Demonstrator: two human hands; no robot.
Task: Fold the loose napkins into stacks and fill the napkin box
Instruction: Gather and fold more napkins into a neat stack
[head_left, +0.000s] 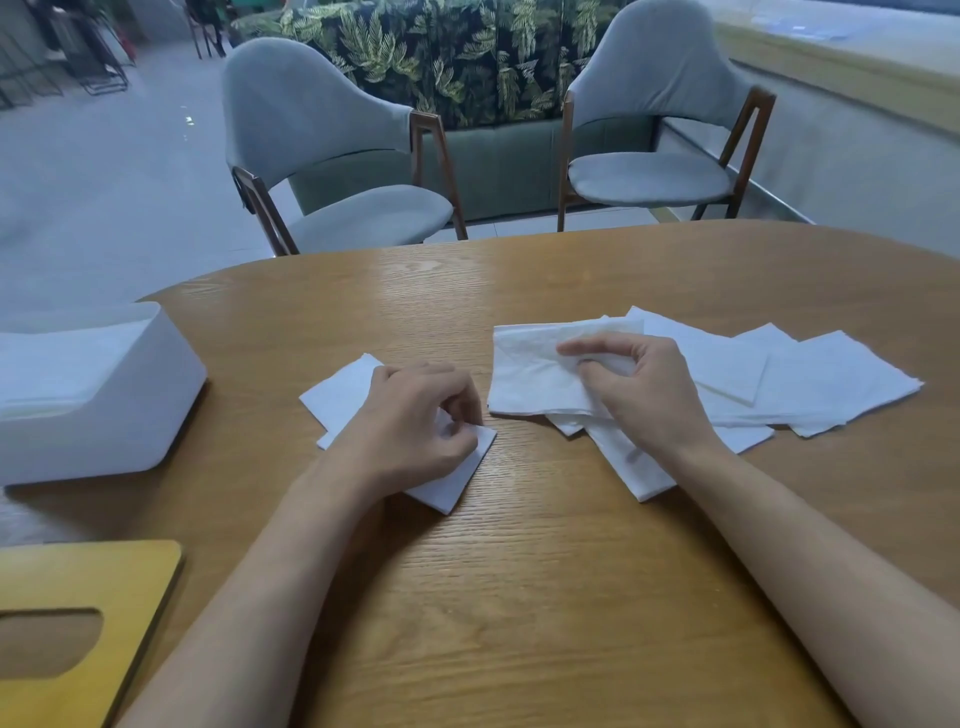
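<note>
A small stack of folded white napkins lies at the table's middle. My left hand rests on it with fingers curled, pinching its right corner. To the right, several loose white napkins are spread in an overlapping pile. My right hand pinches the top crumpled napkin of that pile between thumb and fingers. The white napkin box stands open at the left edge, with white napkins inside it.
The box's wooden lid, with an oval slot, lies at the near left on the wooden table. Two grey chairs stand beyond the far edge of the table.
</note>
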